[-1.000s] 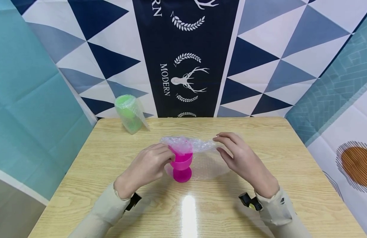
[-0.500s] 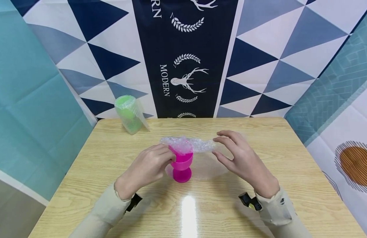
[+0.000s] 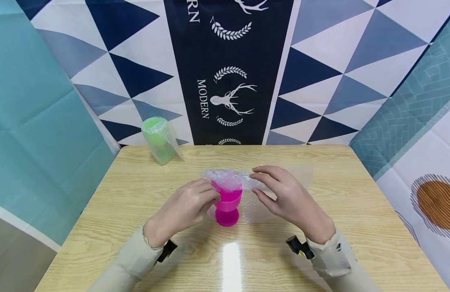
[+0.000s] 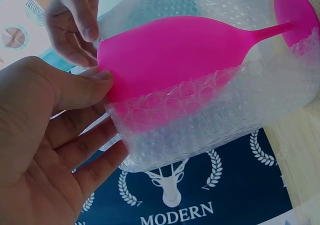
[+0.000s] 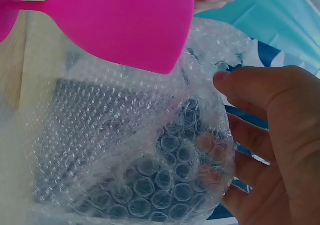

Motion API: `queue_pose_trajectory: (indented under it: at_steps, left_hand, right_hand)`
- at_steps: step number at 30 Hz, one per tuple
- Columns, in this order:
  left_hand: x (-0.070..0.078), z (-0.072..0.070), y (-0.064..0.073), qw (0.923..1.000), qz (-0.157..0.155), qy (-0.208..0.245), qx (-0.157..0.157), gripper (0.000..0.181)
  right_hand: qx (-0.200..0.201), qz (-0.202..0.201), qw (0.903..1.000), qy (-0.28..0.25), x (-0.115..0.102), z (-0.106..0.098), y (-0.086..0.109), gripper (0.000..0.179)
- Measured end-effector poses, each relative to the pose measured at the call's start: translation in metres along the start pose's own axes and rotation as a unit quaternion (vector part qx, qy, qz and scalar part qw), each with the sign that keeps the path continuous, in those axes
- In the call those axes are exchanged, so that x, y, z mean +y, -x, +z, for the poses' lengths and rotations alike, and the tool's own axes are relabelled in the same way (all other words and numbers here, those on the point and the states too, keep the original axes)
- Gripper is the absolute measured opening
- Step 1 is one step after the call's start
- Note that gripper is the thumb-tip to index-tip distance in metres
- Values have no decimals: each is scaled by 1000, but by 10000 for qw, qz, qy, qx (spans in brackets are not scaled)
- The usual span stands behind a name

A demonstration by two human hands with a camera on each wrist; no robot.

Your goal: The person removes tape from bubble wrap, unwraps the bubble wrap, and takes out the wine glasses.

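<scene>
A pink wine glass point(image 3: 229, 202) stands upright in the middle of the table, its round foot lowest in the head view. My left hand point(image 3: 186, 205) pinches it at the rim, thumb on the pink bowl point(image 4: 175, 55) and fingers behind the bubble wrap point(image 4: 210, 130). That wrap covers part of the bowl's far side. To the right, my right hand point(image 3: 288, 194) has its thumb and fingers spread apart at the sheet's upper edge. In the right wrist view, some fingertips show through the bubble wrap point(image 5: 145, 185), while the thumb is near its edge.
A green cup-like item point(image 3: 157, 138) wrapped in bubble wrap stands at the table's back left. The wooden table point(image 3: 111, 227) meets a patterned cloth backdrop point(image 3: 312, 81) behind, with cloth on both sides too.
My right hand has moved left along the wrap, closer to the wine glass. The glass and my left hand have shifted slightly right in the head view.
</scene>
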State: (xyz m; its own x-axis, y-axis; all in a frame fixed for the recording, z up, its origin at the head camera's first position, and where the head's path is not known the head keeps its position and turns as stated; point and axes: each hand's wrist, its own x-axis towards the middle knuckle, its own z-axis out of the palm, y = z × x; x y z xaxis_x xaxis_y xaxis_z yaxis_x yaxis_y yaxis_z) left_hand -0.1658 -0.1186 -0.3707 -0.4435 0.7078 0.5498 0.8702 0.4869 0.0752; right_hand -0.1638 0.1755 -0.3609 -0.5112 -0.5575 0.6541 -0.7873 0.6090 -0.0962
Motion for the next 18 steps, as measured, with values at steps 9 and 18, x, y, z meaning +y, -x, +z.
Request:
queue_pose_trajectory:
  at_steps: [9,18]
  left_hand:
    - [-3,2,3,9992,95,272,278,25]
    - [-5,3,10,9969,-177,279,709,37]
  right_hand:
    - [-149,8,9999,-68,3,4,4,43]
    - [-88,34,9999,-49,7,3,3,43]
